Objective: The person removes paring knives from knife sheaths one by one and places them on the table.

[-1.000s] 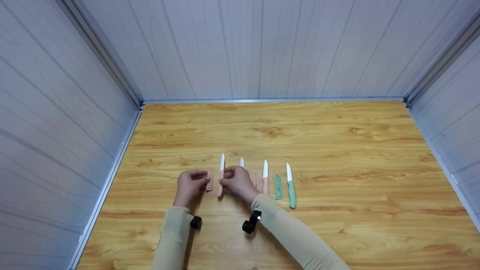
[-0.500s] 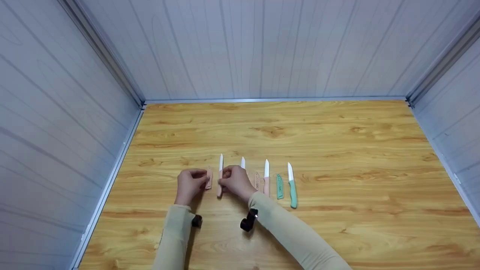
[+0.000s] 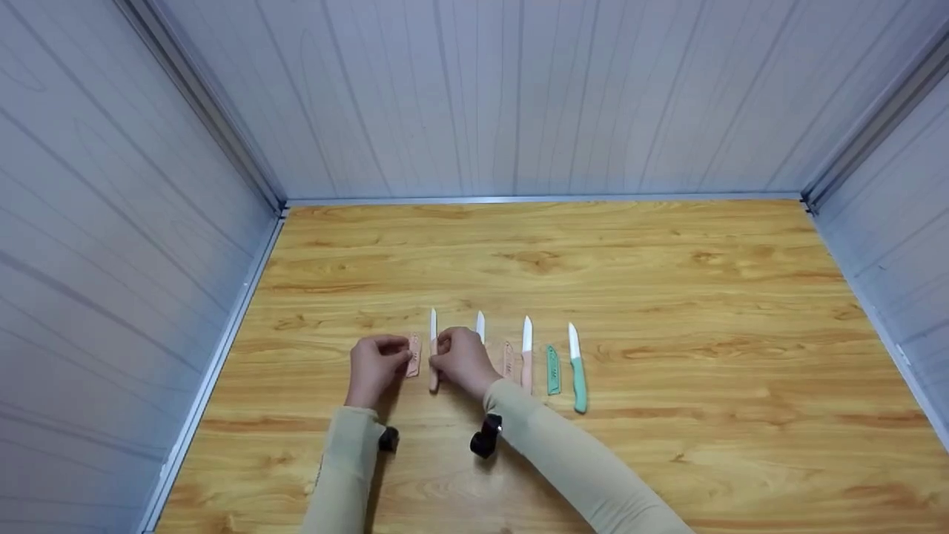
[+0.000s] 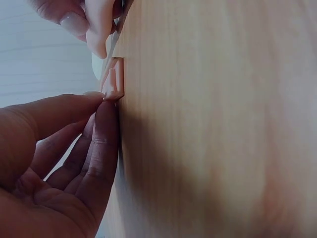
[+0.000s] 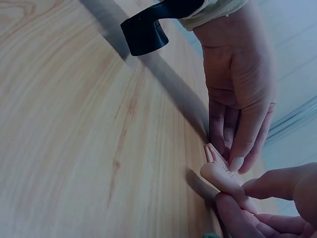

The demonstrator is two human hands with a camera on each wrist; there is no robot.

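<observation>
My left hand (image 3: 377,365) pinches the edge of a pink knife sheath (image 3: 414,356) between thumb and fingertips. In the left wrist view, the open end of this sheath (image 4: 115,79) lies close to the wood surface. Just to its right, my right hand (image 3: 467,362) grips a pink-handled paring knife (image 3: 434,374) between thumb and fingers, white blade pointing away from me. The right wrist view shows the knife's handle (image 5: 223,180) tilted beside the sheath, a small gap between them on the table. My right fingers cover the middle of the handle.
Right of my hands lie another white blade (image 3: 480,325), partly hidden by my right hand, a pink sheath (image 3: 508,360), a pink-handled knife (image 3: 527,363), a green sheath (image 3: 553,369) and a green-handled knife (image 3: 578,378). Panel walls (image 3: 474,104) border the wooden table (image 3: 630,460).
My right hand has brought the pink knife slightly left, nearer the sheath, and its blade now looks narrower. The left hand has barely moved, still pinching the sheath, which tilted briefly and lies flatter again.
</observation>
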